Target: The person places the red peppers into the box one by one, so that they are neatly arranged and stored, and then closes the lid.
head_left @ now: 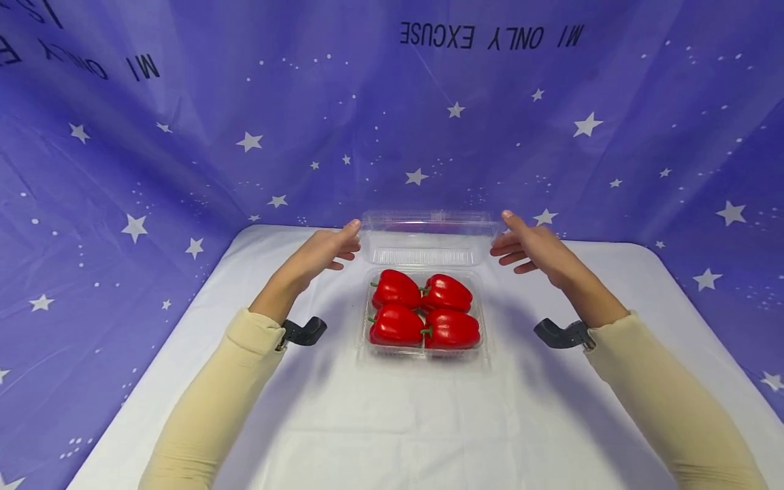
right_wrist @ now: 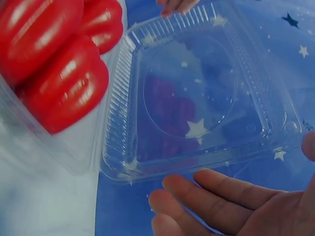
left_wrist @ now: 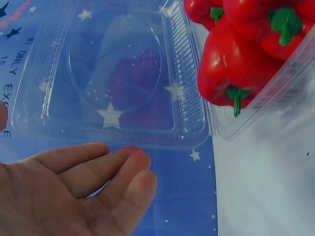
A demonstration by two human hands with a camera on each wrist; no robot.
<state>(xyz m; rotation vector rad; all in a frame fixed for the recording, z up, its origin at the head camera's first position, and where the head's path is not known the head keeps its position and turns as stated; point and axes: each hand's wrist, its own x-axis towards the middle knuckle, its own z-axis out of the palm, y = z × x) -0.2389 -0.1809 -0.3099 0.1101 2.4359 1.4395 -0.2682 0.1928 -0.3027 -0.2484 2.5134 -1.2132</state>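
Observation:
A clear plastic clamshell box (head_left: 422,355) sits on the white table, holding several red bell peppers (head_left: 453,329) with green stems. Its hinged lid (head_left: 425,238) stands raised at the back, away from the peppers. At the lid's left side is my left hand (head_left: 324,253), fingers relaxed and fingertips right at the edge. My right hand (head_left: 531,250) mirrors it at the right side, thumb raised and fingers loosely extended. In the left wrist view the fingers (left_wrist: 96,172) lie just below the lid's rim. The right wrist view has fingers (right_wrist: 221,196) close along the rim too.
Behind the table hangs a blue-purple cloth (head_left: 367,122) with white stars and lettering. White cloth (head_left: 380,422) covers the table. Black wrist mounts (head_left: 304,331) jut inward from both beige sleeves (head_left: 208,401), on either side of the box.

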